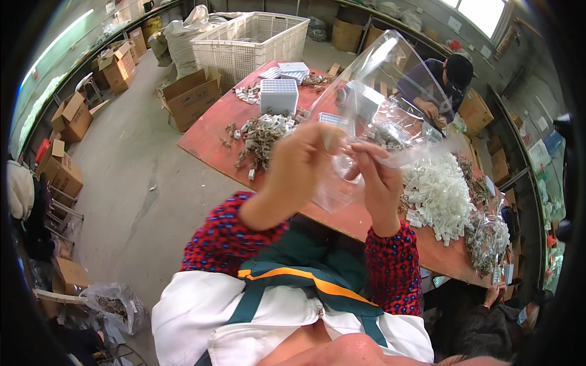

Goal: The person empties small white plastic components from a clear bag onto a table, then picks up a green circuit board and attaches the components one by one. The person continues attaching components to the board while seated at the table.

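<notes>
A clear plastic bag (386, 64) is held up over the red table, between my two raised hands. My left hand (300, 168) pinches the bag's near edge, its fingers curled inward. Close beside it, my right hand (379, 180) grips the same film between thumb and fingers, and a strip of it trails off to the right. The bag looks see-through, with no contents that I can make out. Behind my left hand lies a pile of small brown metal-like pieces (261, 139) mixed with white ones. A large heap of small white plastic pieces (441, 194) is right of my right hand.
White gridded trays (279, 97) are stacked on the red table (204, 143). A white crate (253, 46) and an open cardboard box (192, 100) stand beyond its far left side. One co-worker (455, 79) sits across the table, another (488, 323) at lower right.
</notes>
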{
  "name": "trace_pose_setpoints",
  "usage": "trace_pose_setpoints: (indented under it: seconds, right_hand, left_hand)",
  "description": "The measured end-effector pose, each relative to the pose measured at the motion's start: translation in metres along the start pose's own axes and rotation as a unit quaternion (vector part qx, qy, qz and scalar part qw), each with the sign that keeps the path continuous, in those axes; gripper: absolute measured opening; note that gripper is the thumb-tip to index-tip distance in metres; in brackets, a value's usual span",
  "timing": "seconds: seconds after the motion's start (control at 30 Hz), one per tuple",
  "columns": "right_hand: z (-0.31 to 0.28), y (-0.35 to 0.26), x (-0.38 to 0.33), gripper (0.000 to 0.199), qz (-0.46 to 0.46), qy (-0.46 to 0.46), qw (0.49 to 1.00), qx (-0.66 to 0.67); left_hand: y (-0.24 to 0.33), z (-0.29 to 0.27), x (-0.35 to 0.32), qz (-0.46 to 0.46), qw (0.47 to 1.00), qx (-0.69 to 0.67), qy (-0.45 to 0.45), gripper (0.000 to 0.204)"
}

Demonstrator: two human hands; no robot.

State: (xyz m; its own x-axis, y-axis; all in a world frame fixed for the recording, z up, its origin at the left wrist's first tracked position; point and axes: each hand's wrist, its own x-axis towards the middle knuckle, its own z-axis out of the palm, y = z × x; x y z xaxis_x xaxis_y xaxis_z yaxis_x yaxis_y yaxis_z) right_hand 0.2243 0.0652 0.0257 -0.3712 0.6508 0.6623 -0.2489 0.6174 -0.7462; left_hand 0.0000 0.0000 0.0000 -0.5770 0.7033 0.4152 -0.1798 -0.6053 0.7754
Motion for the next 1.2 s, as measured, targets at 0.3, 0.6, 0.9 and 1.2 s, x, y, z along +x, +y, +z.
trace_pose_setpoints:
  seconds: [0.3,0.6,0.9,1.2]
  right_hand:
    - [0.069,0.077,0.046,0.017,0.319,0.008,0.914,0.251]
    - [0.134,0.128,0.057,0.022,0.428,-0.220,0.873,0.079]
    - [0.172,0.099,0.034,0.039,0.126,-0.279,0.924,-0.230]
    - [0.240,0.128,0.058,0.062,0.048,-0.142,0.967,-0.205]
  left_hand:
    - [0.139,-0.083,0.028,0.185,0.893,0.409,0.024,0.021]
    - [0.151,-0.157,0.001,0.166,0.652,0.731,-0.115,0.018]
    - [0.109,-0.179,0.015,0.057,0.619,0.773,-0.127,0.039]
    - [0.082,-0.174,0.058,0.103,0.665,0.731,-0.114,0.047]
